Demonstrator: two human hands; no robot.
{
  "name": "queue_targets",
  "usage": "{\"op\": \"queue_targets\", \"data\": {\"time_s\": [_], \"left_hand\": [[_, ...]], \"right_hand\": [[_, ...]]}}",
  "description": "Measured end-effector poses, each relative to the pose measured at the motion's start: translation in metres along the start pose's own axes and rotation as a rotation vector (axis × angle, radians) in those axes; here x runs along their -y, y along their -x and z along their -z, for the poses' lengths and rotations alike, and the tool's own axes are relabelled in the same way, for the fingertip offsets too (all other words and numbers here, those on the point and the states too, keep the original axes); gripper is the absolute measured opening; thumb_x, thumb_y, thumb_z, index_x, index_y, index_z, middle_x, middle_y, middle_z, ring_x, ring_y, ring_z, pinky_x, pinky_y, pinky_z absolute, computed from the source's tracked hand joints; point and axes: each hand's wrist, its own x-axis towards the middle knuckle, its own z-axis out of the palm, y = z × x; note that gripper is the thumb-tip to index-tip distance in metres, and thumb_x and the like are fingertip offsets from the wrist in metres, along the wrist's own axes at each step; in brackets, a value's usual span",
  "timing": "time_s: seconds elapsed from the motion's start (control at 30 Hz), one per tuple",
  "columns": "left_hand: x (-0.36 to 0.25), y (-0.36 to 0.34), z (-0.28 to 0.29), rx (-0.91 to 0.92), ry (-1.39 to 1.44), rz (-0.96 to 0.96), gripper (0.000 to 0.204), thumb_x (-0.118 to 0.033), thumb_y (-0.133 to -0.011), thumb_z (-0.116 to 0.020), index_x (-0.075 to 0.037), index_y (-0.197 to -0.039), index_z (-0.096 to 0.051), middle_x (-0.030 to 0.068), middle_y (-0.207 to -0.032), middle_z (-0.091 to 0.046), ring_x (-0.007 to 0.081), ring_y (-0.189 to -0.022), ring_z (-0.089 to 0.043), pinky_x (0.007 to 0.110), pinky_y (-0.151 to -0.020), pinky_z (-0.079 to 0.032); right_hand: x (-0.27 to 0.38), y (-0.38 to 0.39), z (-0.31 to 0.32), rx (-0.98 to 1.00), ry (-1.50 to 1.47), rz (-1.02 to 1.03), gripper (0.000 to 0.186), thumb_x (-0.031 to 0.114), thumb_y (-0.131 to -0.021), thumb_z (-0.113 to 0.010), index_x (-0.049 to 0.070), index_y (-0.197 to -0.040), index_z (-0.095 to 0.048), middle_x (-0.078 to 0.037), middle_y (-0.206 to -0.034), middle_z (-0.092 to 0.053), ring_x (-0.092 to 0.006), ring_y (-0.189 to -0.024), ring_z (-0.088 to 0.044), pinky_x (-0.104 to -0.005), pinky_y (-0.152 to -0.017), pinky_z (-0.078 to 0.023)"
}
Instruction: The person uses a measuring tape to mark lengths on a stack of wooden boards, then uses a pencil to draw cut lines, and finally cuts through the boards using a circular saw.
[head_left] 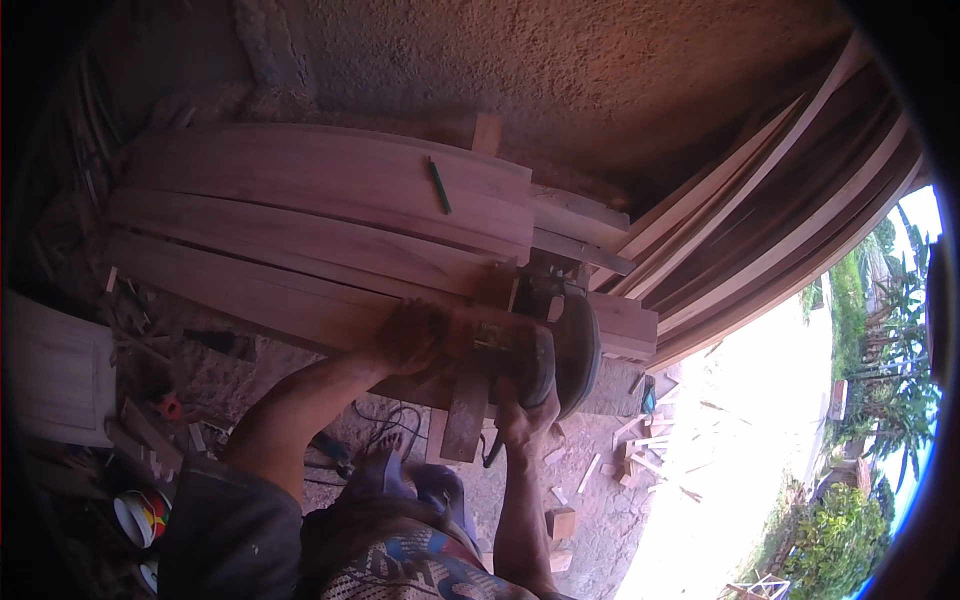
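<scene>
A dark power tool [573,345] with a rounded, guard-like edge lies across the right ends of several long wooden boards [300,225]; its exact kind is hard to make out. My left hand [412,335] is closed at the tool's reddish left end, its fingers dim and partly hidden. From below, my right hand [526,418] grips the tool's near side. Beneath the tool, a short wooden piece [465,415] sticks out toward me. On the farthest board rests a green pencil [439,186], apart from both hands.
Long planks [760,200] lean at the far right, below a rough wall [480,70]. Wood offcuts [645,450] litter the ground at right. A cable [395,418] lies near my feet. At left are a pale panel [60,370] and a colourful can [142,517].
</scene>
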Motion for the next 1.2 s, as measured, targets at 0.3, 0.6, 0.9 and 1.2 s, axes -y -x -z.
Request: {"op": "queue_targets", "data": {"time_s": [0.3, 0.6, 0.9, 1.2], "left_hand": [[-0.001, -0.003, -0.007, 0.059, -0.028, -0.008, 0.03, -0.017, -0.086, -0.058, -0.005, -0.113, -0.064, 0.0157, -0.113, -0.057, 0.0369, -0.101, -0.056, 0.051, -0.086, -0.042], [0.004, -0.003, -0.012, 0.059, -0.114, -0.062, 0.036, -0.015, -0.088, -0.058, -0.003, -0.12, -0.063, 0.0137, -0.115, -0.056, 0.0337, -0.106, -0.053, 0.049, -0.09, -0.042], [-0.027, -0.017, -0.003, 0.208, -0.236, 0.012, 0.036, -0.013, -0.095, -0.049, 0.005, -0.125, -0.058, 0.0214, -0.124, -0.056, 0.0423, -0.111, -0.054, 0.047, -0.098, -0.042], [0.054, 0.035, -0.021, 0.215, -0.225, 0.134, 0.049, -0.026, -0.106, -0.036, 0.01, -0.134, -0.052, 0.0284, -0.139, -0.047, 0.0414, -0.132, -0.044, 0.046, -0.112, -0.032]], "right_hand": [[-0.013, 0.069, 0.055, -0.214, -0.002, -0.004, 0.032, 0.016, -0.079, -0.08, 0.001, -0.102, -0.065, -0.006, -0.088, -0.068, -0.014, -0.078, -0.062, -0.0315, -0.072, -0.051], [-0.003, 0.172, 0.143, -0.48, -0.1, -0.133, 0.04, 0.009, -0.08, -0.081, 0.002, -0.113, -0.059, -0.004, -0.095, -0.065, -0.0128, -0.084, -0.062, -0.031, -0.073, -0.054], [-0.157, 0.208, 0.252, -0.298, -0.441, -0.476, 0.061, 0.02, -0.083, -0.068, 0.001, -0.138, -0.052, -0.007, -0.116, -0.063, -0.0173, -0.103, -0.06, -0.0326, -0.091, -0.048], [-0.444, 0.217, 0.29, -0.058, 0.427, -0.557, 0.079, 0.016, -0.084, -0.066, 0.007, -0.154, -0.031, -0.038, -0.12, -0.058, -0.0546, -0.115, -0.056, -0.056, -0.099, -0.045]]}}
